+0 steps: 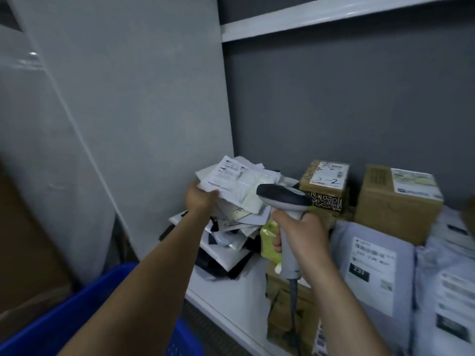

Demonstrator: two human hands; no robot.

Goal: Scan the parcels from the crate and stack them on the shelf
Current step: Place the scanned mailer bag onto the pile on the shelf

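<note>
Left hand [200, 199] pinched a flat white plastic mailer parcel [231, 183] over the heap of white mailers [231, 227] on the white shelf [231, 299], right hand [300, 237] gripped a grey handheld barcode scanner [285, 199]

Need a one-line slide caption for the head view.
Left hand holds a white parcel atop the mailer pile on the shelf; right hand grips the scanner.

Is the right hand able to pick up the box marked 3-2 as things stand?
Probably not: the right hand grips the scanner, so its fingers are occupied. The box itself stands uncovered just beyond the scanner's head.
</note>
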